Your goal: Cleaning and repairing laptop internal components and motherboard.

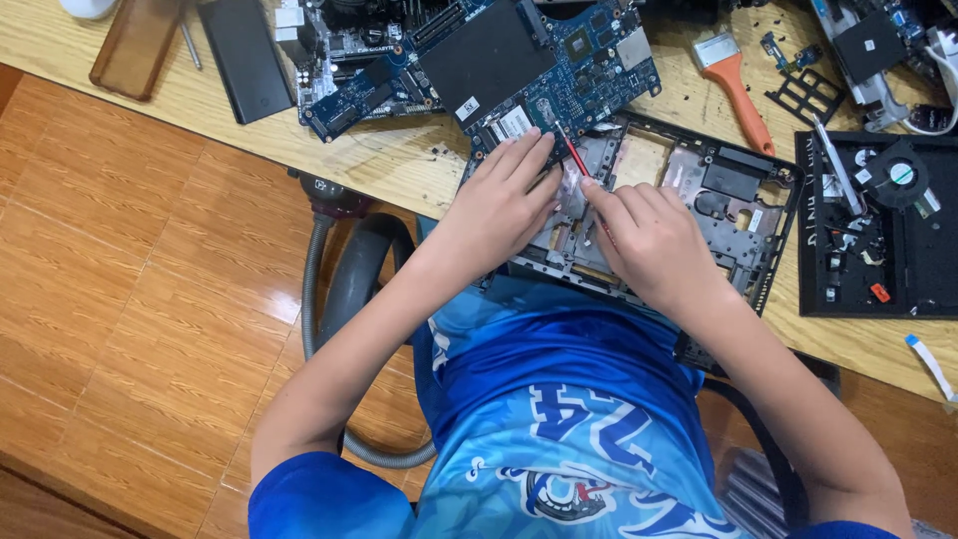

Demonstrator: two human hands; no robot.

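A pale wood-grain worktop (399,160) is carrying an opened laptop base (699,190), a black plastic shell with ribbed inner walls and dull grey metal plates, lying at the near edge straight in front of the person. A blue circuit board (559,70), flat and densely studded with small components, is lying just beyond it. The left hand (499,205) is resting palm-down on the left part of the shell, fingers extended and close together, pressing on the parts beneath rather than gripping anything. The right hand (649,240) is curling loosely, its fingertips pinching a slim red-handled tool (576,158) whose tip is pointing up-left between both hands. An orange-handled brush (736,85) with pale bristles is lying well apart to the right, near a second black tray (878,225) holding a round fan.
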